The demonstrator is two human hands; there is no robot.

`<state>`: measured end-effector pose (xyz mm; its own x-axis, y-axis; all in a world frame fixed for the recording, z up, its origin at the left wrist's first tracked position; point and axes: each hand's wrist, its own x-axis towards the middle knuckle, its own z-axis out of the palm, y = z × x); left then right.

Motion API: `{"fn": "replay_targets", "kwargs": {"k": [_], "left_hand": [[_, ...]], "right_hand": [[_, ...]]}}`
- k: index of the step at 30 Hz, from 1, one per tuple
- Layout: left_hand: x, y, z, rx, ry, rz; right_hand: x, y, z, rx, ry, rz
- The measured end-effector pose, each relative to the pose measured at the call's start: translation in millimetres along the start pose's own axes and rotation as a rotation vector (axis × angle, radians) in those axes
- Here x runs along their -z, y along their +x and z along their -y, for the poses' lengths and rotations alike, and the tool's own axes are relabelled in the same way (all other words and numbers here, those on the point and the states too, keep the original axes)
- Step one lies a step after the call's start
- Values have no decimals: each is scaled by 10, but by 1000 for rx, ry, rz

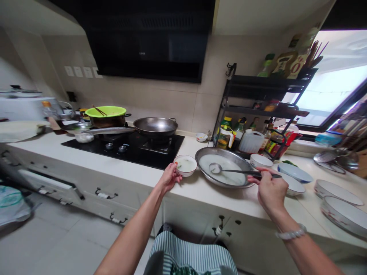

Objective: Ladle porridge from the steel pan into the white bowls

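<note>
My left hand (pixel 170 177) grips the near left rim of a small white bowl (pixel 187 173), which holds a pale soup or porridge with bits of green. Just right of it stands a wide metal basin (pixel 200 168) of the same whitish liquid. The dark handle of a ladle (pixel 215 168) is closed in my right hand (pixel 271 189). The ladle's metal head lies at the liquid's surface in the basin's left half, and its handle slants over the right rim. Whether the small bowl rests on the counter or is slightly lifted, I cannot tell.
A wok (pixel 156 126) and a pot under a green basin (pixel 106 111) stand on the black stove (pixel 126 152). Behind the metal basin is a black rack (pixel 258 109) with bottles. Several white bowls (pixel 344 214) sit along the counter at right.
</note>
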<state>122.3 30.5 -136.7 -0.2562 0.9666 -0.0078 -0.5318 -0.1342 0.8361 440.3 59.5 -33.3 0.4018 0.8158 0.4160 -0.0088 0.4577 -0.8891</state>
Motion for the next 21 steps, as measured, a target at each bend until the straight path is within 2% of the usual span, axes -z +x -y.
{"fn": "replay_targets", "kwargs": {"k": [12, 21], "left_hand": [[-4, -5, -15, 1, 12, 3], [-8, -9, -16, 1, 5, 4]], "right_hand": [[18, 79, -16, -83, 48, -45], [-37, 188, 75, -105, 88, -68]]}}
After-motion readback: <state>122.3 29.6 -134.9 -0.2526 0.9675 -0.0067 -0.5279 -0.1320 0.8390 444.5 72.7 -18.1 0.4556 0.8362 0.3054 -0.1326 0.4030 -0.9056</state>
